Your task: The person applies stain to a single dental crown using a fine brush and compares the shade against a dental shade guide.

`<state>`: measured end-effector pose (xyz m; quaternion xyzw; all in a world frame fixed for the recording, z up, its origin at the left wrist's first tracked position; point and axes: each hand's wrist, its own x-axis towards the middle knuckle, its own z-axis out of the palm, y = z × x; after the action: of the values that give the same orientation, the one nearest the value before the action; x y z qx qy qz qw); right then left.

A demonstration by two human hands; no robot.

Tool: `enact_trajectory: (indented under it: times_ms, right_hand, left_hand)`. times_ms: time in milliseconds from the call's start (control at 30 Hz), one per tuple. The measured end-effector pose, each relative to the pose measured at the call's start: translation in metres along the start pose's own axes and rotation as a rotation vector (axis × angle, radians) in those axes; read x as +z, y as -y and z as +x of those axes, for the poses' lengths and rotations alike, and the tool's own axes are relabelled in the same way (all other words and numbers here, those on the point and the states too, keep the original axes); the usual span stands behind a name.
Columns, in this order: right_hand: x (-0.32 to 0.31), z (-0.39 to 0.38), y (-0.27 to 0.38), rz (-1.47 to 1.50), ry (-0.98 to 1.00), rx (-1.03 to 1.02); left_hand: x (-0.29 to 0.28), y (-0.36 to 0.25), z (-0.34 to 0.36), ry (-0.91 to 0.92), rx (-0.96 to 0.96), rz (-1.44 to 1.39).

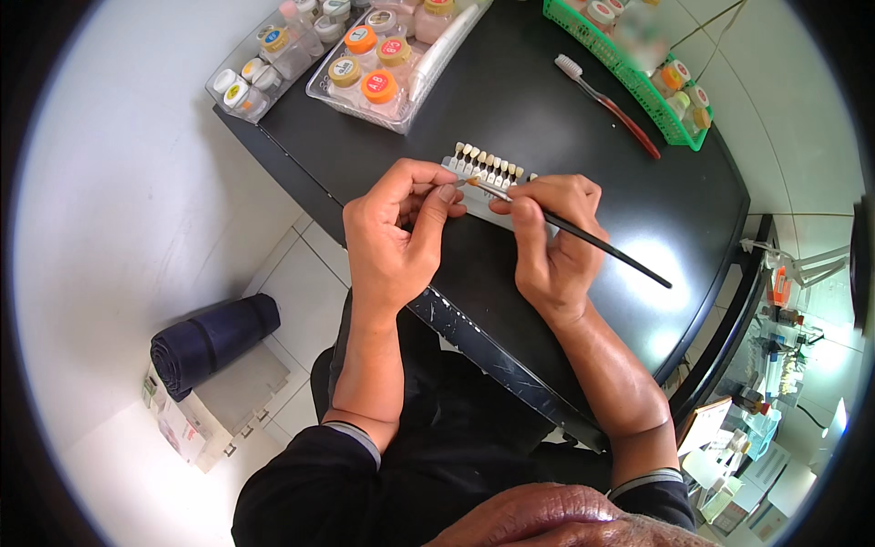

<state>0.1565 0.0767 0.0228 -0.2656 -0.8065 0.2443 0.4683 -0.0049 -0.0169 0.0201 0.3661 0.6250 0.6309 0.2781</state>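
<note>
My right hand (558,242) grips a fine paintbrush (620,253) with a long black handle, its brown bristles pointing toward my left hand. Between the thumb and forefinger of my left hand (396,232) a small thing is pinched. It is too small and too covered by the fingers for me to name, and the brush tip is at or very near it. Just beyond both hands lies a dental shade guide (483,202), a pale holder with a row of tooth-shaped tabs in whitish shades. My hands hide parts of it.
The black table (492,82) carries a clear plastic basket (401,123) of lidded jars, with another clear container (246,109) of small jars beside it. A red-handled toothbrush (620,114) lies near a green basket (638,87). A rolled dark mat (214,337) is at lower left.
</note>
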Motion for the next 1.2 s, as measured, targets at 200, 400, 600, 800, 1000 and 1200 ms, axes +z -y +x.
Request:
enact_trajectory:
  times_ms: [200,400,600,800,1000,1200]
  right_hand:
    - [-0.001,0.000,-0.003,0.032,-0.067,-0.042]
    - [0.002,-0.001,-0.002,-0.101,-0.074,0.017]
    - [0.002,-0.002,0.000,-0.122,-0.073,0.036]
    - [0.002,-0.001,0.000,-0.142,-0.076,0.054]
    - [0.002,-0.003,-0.002,-0.175,-0.081,0.061]
    - [0.003,-0.003,0.001,-0.197,-0.076,0.095]
  left_hand:
    - [0.000,0.006,0.000,0.022,0.039,0.005]
    - [0.000,0.005,0.000,0.030,0.042,0.015]
    - [0.000,0.008,0.002,0.039,0.063,0.000]
    - [-0.001,0.004,0.000,0.028,0.014,0.021]
    - [0.003,-0.002,0.001,-0.013,0.002,0.003]
    - [0.003,-0.001,0.001,-0.013,-0.004,-0.001]
